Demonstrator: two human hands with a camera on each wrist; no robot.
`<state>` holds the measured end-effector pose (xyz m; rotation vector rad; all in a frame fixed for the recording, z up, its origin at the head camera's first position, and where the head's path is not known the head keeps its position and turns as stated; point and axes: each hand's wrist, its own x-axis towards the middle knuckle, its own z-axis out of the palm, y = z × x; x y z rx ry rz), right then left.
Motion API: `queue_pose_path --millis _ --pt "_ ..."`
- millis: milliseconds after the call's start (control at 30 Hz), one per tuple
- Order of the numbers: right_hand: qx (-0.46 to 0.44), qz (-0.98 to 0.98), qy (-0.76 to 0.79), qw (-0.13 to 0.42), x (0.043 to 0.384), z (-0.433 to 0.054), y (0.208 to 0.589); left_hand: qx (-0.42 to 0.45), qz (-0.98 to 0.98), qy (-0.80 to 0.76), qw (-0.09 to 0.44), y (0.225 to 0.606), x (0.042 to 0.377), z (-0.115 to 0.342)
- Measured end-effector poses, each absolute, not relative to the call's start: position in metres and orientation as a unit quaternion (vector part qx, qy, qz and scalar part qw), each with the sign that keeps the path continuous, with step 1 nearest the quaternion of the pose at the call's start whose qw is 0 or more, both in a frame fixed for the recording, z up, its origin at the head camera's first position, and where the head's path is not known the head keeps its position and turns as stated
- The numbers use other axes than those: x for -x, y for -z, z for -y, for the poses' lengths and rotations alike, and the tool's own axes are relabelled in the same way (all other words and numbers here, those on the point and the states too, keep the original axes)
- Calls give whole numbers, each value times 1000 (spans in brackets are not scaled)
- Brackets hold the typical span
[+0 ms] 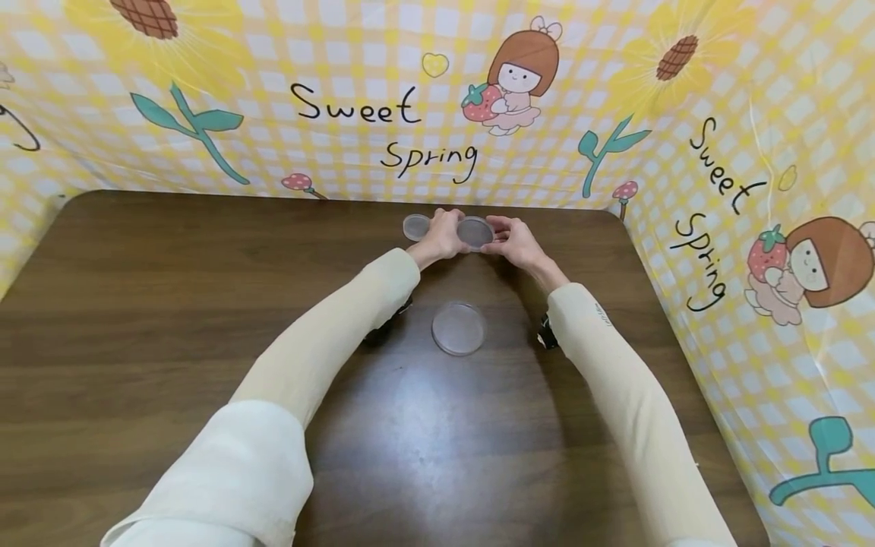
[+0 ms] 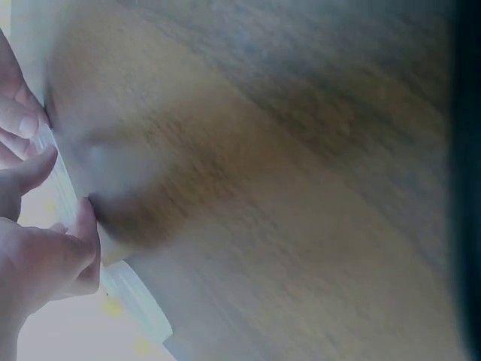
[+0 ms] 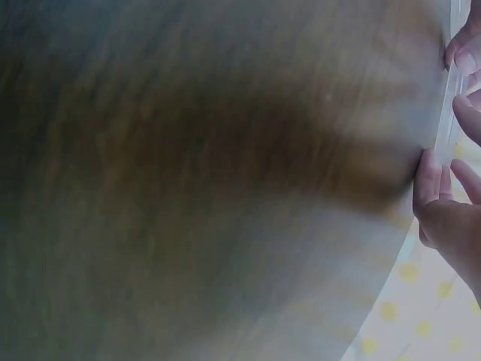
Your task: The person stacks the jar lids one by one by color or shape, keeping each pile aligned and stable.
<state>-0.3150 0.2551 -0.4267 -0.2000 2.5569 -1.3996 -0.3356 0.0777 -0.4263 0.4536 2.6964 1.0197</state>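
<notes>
A clear round petri dish (image 1: 475, 233) is at the far side of the table between both hands. My left hand (image 1: 446, 234) grips its left edge with thumb and fingers. On the opposite edge, my right hand (image 1: 514, 241) holds the rim, thumb toward the near side. From the left wrist the dish (image 2: 65, 177) appears edge-on, low over the wood, with the left hand (image 2: 52, 259) at its side. The right wrist view has the right hand (image 3: 447, 214) at the dish's rim. A smaller clear dish (image 1: 415, 227) lies just left of the left hand, partly covered by it.
A larger clear petri dish (image 1: 459, 329) lies nearer, between the forearms. The brown wooden table (image 1: 171, 342) ends at a yellow checked cloth wall (image 1: 355, 178) behind the hands. Another cloth wall (image 1: 724, 349) runs along the right side.
</notes>
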Motion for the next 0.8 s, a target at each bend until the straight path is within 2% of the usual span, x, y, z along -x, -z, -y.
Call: queue_pose_path --millis 800 --pt "66 -873 468 120 298 -258 421 -145 -911 -374 92 417 315 -80"
